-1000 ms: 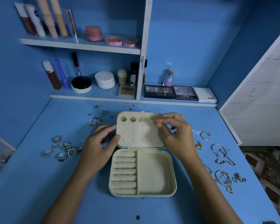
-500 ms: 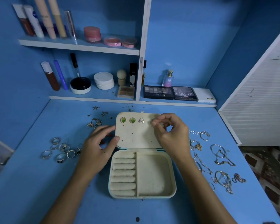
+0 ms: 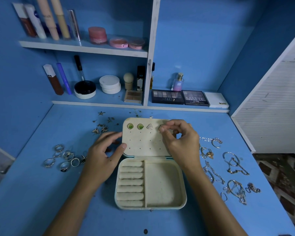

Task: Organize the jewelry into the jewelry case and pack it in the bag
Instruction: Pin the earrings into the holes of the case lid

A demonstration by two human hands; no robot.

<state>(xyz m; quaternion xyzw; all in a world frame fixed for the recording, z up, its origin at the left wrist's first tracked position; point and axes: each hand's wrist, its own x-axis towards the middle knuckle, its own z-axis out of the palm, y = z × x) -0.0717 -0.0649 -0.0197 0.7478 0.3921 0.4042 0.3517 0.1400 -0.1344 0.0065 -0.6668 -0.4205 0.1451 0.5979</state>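
Blue worktop w/ blue walls; two white shelves behind carried cosmetics, incl. eyeshadow palettes. Jewelry case lay open at centre, lid flat, base toward the person. Lid held two green earrings & a silver earring. Right hand: grip pinched on a small earring at lid's top row. Left hand: thumb on lid's left edge, fingers loose. Rings lay left, chains & bangles right.
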